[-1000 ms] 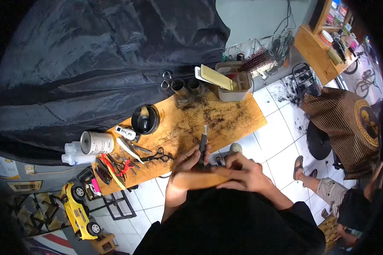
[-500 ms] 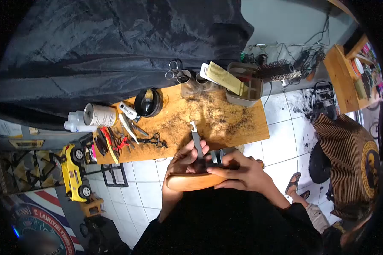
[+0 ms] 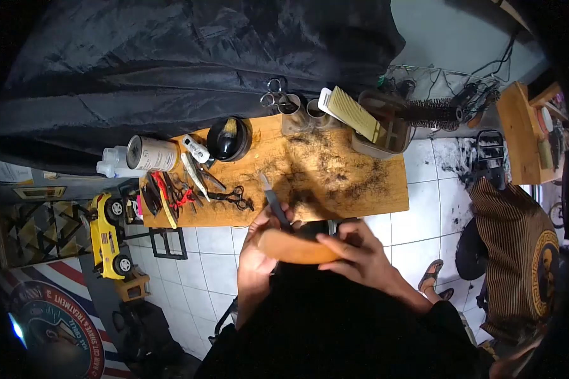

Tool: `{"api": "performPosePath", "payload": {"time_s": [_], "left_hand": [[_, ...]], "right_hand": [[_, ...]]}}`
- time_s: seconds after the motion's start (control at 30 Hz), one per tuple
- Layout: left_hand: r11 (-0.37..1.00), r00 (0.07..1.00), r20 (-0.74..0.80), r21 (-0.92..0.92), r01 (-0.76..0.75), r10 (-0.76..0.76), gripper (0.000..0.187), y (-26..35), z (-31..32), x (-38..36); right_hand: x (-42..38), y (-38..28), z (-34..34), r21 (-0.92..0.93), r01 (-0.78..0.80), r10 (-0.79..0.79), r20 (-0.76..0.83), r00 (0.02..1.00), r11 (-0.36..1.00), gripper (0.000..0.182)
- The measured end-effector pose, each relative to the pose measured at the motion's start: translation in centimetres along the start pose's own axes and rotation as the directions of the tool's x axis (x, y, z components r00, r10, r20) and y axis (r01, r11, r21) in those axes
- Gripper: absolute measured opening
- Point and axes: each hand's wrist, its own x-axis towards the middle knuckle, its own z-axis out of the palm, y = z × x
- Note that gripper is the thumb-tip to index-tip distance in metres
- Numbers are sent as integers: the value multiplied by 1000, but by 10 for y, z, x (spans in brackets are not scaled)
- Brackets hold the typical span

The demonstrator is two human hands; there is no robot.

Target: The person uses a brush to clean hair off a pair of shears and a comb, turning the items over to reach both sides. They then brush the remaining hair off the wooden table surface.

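My left hand (image 3: 257, 245) closes around a slim dark grey tool (image 3: 275, 206) with a pale tip, which points up and left over the wooden table's front edge. In my right hand (image 3: 363, 259) is a curved wooden-backed brush (image 3: 297, 247), its smooth orange-brown back facing me. The brush's left end lies against my left hand. Its far side is dark and mostly hidden, so I cannot make out the bristles. Beyond my hands, cut hair (image 3: 335, 170) is scattered on the wooden table (image 3: 265, 142).
Scissors (image 3: 237, 199), razors and clips lie at the table's left, near a black bowl (image 3: 227, 145) and a can (image 3: 152, 153). A holder with a cream comb (image 3: 357, 114) stands back right. A striped cape (image 3: 509, 252) hangs right, near a person's sandaled foot (image 3: 431, 276).
The brush has tilted and turned, its right end dipping and its wooden back showing more. The grey tool's tip has swung left. My view has shifted slightly.
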Motion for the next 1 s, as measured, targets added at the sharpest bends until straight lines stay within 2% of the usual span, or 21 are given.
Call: {"api": "performPosePath", "payload": {"time_s": [0.07,0.13,0.17,0.2,0.27,0.3,0.37,0.4,0.5,0.53,0.6,0.63,0.67,0.7,0.73,0.8,0.83,0.87,0.9,0.93,1.0], "left_hand": [[996,995,-48,43,-83,85,24,1,0,5],[964,999,40,267,-7,-4,21,4,-3,-3],[956,998,44,292,34,-49,20,2,4,-3],[903,997,-18,421,81,-81,21,1,17,-5],[843,992,39,530,84,-124,25,-1,15,-7],[845,991,53,529,77,-124,25,2,17,-4],[951,1000,-6,308,8,-7,28,8,20,0],[942,999,-21,336,-21,30,28,16,14,4],[961,992,40,248,-125,119,25,36,0,12],[949,986,-27,278,-149,162,23,35,3,13],[875,990,23,465,-131,136,21,29,-5,11],[739,996,69,667,-91,61,20,28,-10,8],[554,995,97,830,-67,-24,20,29,-11,4],[519,983,169,848,-106,-76,19,30,-6,1],[524,981,174,846,-101,-91,19,30,-6,-1],[784,979,143,621,26,-145,18,34,-7,-1],[829,984,90,554,77,-152,18,41,-7,0],[831,984,94,550,76,-153,18,48,-9,2],[886,996,73,464,15,-55,20,55,-11,5],[926,998,40,374,-55,43,21,61,-11,8],[919,998,27,389,-67,62,20,70,-17,9]], "right_hand": [[1,-3,11,-70,0,1,9,1000,998,52],[14,-5,17,-4,-93,91,-161,983,996,53],[26,-5,14,-117,-87,60,-214,975,989,55],[39,-14,10,-220,-137,74,-271,960,966,57],[57,-9,11,-219,-135,25,-440,897,966,57],[59,-9,13,-230,-130,15,-445,896,964,57],[55,-10,19,-115,-132,63,-469,881,984,55],[46,-12,23,-119,-145,74,-464,883,982,55],[21,-17,39,-204,-83,46,-180,983,975,54],[20,-24,48,-74,-182,171,-139,976,981,53],[25,-22,61,-166,-171,140,-185,973,971,52],[34,-26,63,-176,-179,144,-195,970,968,52],[46,-32,62,-203,-207,146,-280,949,957,51],[57,-37,62,-225,-238,145,-363,920,945,50],[67,-40,62,-234,-236,118,-427,896,943,49],[75,-44,61,-171,-229,118,-494,862,958,50],[74,-46,62,-180,-226,110,-497,861,957,50],[67,-48,64,-167,-234,137,-450,882,958,50],[59,-51,66,-155,-244,165,-401,901,957,50],[49,-47,69,-266,-180,86,-330,940,947,48],[39,-47,85,-246,-93,25,-265,964,965,47]]}}
